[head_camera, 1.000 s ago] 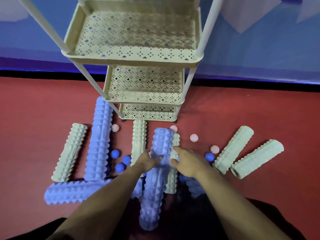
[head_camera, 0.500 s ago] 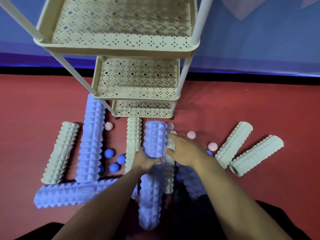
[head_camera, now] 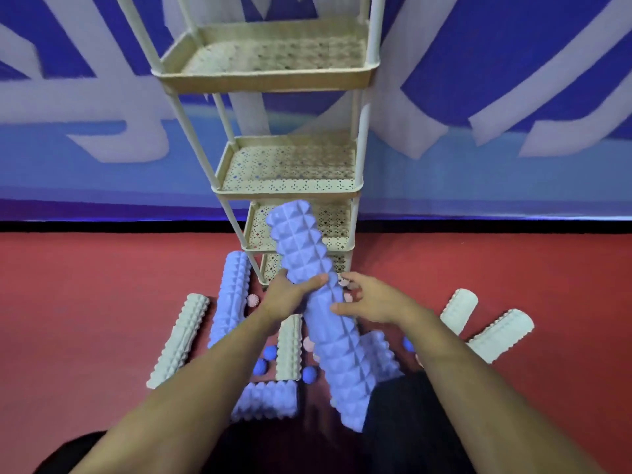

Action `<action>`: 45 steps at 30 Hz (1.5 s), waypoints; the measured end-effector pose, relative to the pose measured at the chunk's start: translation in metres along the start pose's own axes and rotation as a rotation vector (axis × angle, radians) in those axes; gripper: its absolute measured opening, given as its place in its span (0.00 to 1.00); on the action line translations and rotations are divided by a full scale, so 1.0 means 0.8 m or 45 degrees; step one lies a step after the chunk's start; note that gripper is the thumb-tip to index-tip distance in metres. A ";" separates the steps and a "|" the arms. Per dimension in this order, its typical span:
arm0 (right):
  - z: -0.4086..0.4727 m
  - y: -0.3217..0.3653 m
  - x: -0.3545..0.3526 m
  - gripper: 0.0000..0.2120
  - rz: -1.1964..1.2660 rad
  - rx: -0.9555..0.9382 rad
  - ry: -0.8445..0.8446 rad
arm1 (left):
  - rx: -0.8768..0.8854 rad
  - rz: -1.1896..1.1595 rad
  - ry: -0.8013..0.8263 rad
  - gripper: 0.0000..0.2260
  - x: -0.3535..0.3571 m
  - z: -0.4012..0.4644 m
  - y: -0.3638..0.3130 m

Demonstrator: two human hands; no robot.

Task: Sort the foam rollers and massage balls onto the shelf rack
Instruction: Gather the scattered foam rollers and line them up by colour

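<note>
A long lilac foam roller with a pyramid-studded surface is held aloft at centre frame, tilted so its far end rises in front of the lower trays of the cream perforated four-tier shelf rack and its near end drops toward the person's lap at lower centre. The left hand grips the roller near mid-length, thumb laid over the top and fingers curled beneath. The right hand rests on the roller's right flank with thumb and fingers loosely spread, steadying and not clasping. Both forearms enter from the bottom corners and converge on the roller. The step in hand appears to be carrying this roller to a tray; because it looks longer than the trays are wide, it is best guided between the uprights end first. Other rollers and small spiky balls lie on the red floor below.
</note>
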State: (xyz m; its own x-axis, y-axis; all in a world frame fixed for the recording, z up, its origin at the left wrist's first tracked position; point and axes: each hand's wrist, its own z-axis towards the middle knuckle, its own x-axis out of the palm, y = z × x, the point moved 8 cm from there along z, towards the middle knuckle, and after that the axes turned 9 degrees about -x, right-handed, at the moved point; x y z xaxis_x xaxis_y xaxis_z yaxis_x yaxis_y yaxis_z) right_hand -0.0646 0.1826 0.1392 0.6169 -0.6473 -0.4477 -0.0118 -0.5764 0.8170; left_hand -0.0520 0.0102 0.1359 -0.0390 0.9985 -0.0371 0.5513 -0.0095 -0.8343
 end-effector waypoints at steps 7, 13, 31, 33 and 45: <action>-0.089 0.103 -0.030 0.48 -0.090 -0.283 -0.147 | 0.291 -0.111 0.005 0.14 0.007 -0.112 -0.111; -0.156 0.167 -0.070 0.38 -0.124 -0.422 -0.338 | 0.387 -0.164 0.044 0.13 0.023 -0.185 -0.173; -0.219 0.084 -0.222 0.38 -0.040 -0.319 -0.924 | 0.424 -0.097 0.259 0.17 0.178 -0.117 -0.231; -0.223 0.032 -0.237 0.36 -0.067 -0.244 -0.958 | 0.401 0.071 0.291 0.17 0.211 -0.086 -0.208; -0.240 -0.430 -0.158 0.43 0.142 0.663 -1.042 | -0.003 0.510 0.342 0.24 0.312 0.107 0.044</action>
State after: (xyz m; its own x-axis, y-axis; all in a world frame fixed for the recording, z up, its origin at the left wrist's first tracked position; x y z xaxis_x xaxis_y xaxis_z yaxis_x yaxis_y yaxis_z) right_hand 0.0123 0.5586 -0.0152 -0.1436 -0.7446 -0.6519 -0.5048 -0.5115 0.6954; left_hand -0.1140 0.2542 0.0502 0.3929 0.8949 -0.2116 0.4809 -0.3961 -0.7822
